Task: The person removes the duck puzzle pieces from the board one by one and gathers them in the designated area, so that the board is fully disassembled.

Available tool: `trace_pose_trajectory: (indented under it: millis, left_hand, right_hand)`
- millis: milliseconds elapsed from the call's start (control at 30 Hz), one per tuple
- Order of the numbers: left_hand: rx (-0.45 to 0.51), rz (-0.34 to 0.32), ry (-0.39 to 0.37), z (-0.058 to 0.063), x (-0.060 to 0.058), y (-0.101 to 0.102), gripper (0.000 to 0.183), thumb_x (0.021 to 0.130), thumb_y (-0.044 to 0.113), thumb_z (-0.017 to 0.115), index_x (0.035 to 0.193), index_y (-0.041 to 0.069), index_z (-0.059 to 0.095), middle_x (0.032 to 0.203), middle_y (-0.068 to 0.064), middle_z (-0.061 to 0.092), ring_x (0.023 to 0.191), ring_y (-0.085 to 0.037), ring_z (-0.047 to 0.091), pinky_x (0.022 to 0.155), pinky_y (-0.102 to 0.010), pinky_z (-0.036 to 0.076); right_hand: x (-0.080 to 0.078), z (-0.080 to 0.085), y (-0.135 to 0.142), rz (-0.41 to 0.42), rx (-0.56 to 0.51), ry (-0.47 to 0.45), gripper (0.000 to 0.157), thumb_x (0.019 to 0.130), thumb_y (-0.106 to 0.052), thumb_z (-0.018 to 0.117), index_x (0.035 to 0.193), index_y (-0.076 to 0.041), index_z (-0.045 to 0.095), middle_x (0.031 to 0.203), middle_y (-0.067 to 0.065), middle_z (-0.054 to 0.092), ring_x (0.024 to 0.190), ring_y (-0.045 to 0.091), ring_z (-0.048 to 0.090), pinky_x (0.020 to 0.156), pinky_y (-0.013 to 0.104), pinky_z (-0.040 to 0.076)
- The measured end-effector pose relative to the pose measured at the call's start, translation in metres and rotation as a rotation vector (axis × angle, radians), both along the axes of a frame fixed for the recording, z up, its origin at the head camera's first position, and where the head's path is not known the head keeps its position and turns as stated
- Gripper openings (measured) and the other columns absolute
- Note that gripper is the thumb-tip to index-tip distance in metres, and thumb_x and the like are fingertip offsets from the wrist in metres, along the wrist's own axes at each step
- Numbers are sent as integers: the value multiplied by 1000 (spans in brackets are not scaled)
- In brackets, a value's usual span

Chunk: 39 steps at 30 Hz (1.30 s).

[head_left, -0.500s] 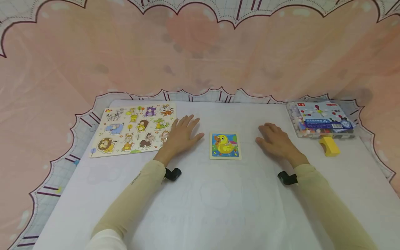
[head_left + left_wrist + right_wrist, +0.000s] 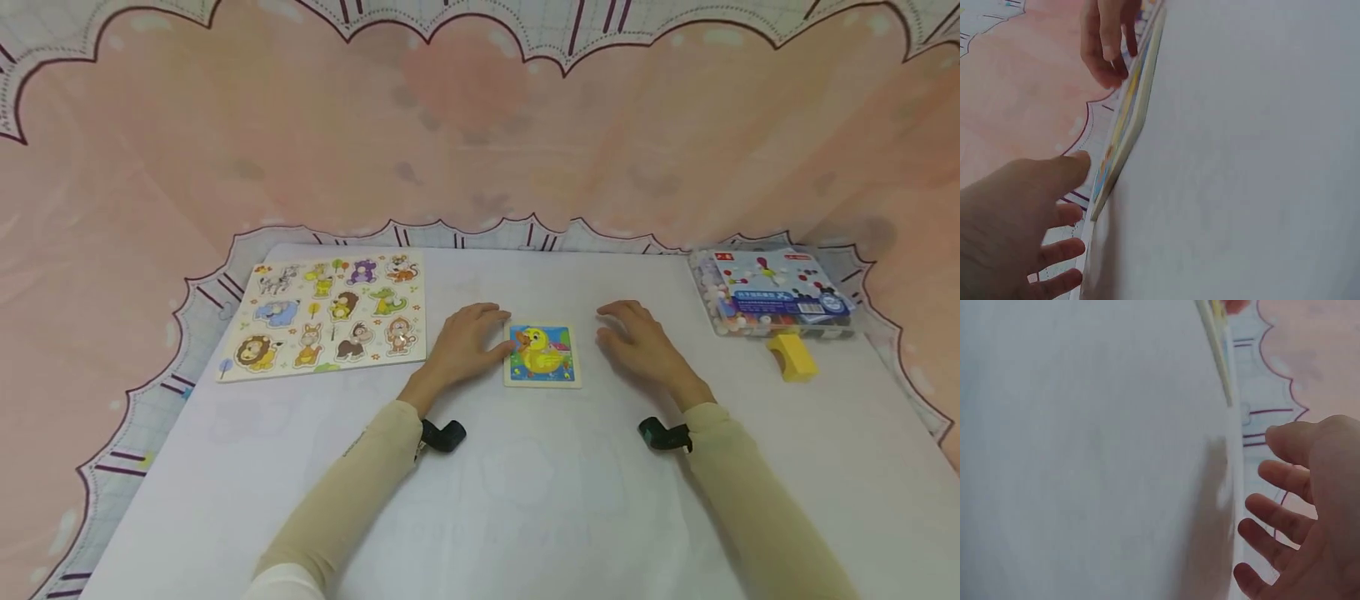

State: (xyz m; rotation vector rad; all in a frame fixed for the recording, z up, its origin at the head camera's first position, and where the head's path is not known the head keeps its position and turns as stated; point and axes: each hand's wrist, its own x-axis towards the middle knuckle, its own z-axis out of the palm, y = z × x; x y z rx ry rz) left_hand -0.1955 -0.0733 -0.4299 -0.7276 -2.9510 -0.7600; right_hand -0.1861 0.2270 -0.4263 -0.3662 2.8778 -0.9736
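Note:
A small square duck puzzle [image 2: 543, 357] with a pale wooden frame lies flat on the white table. At its left edge is my left hand [image 2: 467, 342], fingers spread and relaxed, the thumb by the puzzle's side; whether it touches cannot be told. My right hand [image 2: 640, 343] hovers to the right of the puzzle, apart from it, with fingers loosely bent and nothing held. In the left wrist view the puzzle [image 2: 1129, 119] appears edge-on between both hands. The right wrist view shows the right hand's separated fingers [image 2: 1282, 519] and only a corner of the puzzle [image 2: 1216, 353].
An animal puzzle board [image 2: 330, 317] lies at the left of the table. At the back right stands a clear plastic box [image 2: 776, 287] of colourful parts with a printed sheet on top. A yellow arch block [image 2: 795, 358] sits just in front of it.
Both hands have moved inward toward the duck puzzle. The left hand has left the animal board's right edge and its fingers have drawn closer together. The duck puzzle stays in place.

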Motion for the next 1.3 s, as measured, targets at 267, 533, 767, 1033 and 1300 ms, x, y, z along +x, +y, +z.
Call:
trace_pose_trajectory:
  millis: [267, 533, 767, 1033, 1300]
  left_hand:
    - [-9, 35, 62, -16, 2, 7, 61, 84, 58, 60, 129, 17, 57, 140, -4, 50, 136, -25, 37, 113, -49, 26]
    - [9, 52, 78, -18, 1, 4, 60, 81, 58, 63, 127, 19, 60, 139, -3, 51, 136, -24, 37, 113, -48, 26]
    - [40, 47, 89, -21, 2, 4, 59, 81, 55, 66, 126, 18, 60, 139, -3, 52, 135, -24, 38, 113, -49, 26]
    - [75, 46, 84, -22, 3, 6, 58, 80, 53, 68, 126, 18, 60, 139, -3, 51, 135, -26, 37, 112, -52, 26]
    - [69, 47, 85, -23, 2, 4, 58, 81, 52, 67, 127, 18, 60, 139, -3, 50, 136, -25, 36, 112, -50, 26]
  right_hand:
    - [4, -3, -20, -5, -86, 32, 30, 94, -20, 56, 122, -11, 57, 133, 12, 47, 128, 32, 38, 108, 57, 27]
    - [-1, -4, -53, 74, -156, -21, 28, 94, -19, 57, 121, -12, 58, 122, 7, 54, 114, 25, 47, 106, 52, 32]
    - [-7, -4, -72, 158, -166, -10, 29, 94, -19, 57, 122, -10, 60, 115, 9, 57, 107, 25, 52, 104, 54, 27]
    - [-9, -6, -82, 149, -98, 6, 27, 94, -20, 56, 119, -11, 63, 112, 8, 56, 105, 26, 53, 104, 52, 22]
    - [-11, -8, -85, 147, -109, 21, 27, 94, -20, 57, 119, -11, 61, 115, 8, 57, 105, 24, 52, 106, 53, 21]
